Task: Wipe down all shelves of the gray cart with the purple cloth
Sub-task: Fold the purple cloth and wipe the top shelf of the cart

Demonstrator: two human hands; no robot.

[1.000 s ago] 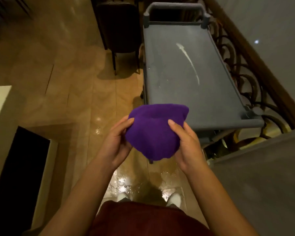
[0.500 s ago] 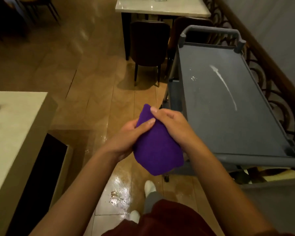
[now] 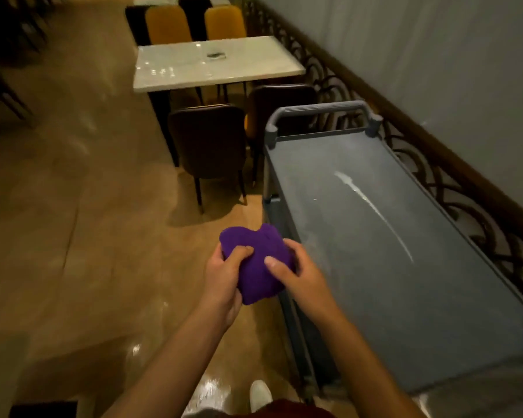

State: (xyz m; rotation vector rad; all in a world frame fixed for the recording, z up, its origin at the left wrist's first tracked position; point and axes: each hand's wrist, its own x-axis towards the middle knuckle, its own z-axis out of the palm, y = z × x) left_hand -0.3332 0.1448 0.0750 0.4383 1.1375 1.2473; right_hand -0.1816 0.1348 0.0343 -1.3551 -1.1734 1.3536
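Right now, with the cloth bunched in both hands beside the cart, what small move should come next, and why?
Probably carry the purple cloth rightward onto the cart's top shelf: both the left hand and right hand hold it off the shelf, where a white streak shows.

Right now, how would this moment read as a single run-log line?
phase: pre-wipe | purple cloth: bunched, held by left hand and right hand | gray cart: top shelf untouched, white streak present

Both forearms bare, reaching forward and converging. Left hand [image 3: 224,274] cupped around the purple cloth [image 3: 258,267], thumb pressed on top. Right hand [image 3: 296,274] gripping from the opposite side, fingers [image 3: 274,263] curled in.
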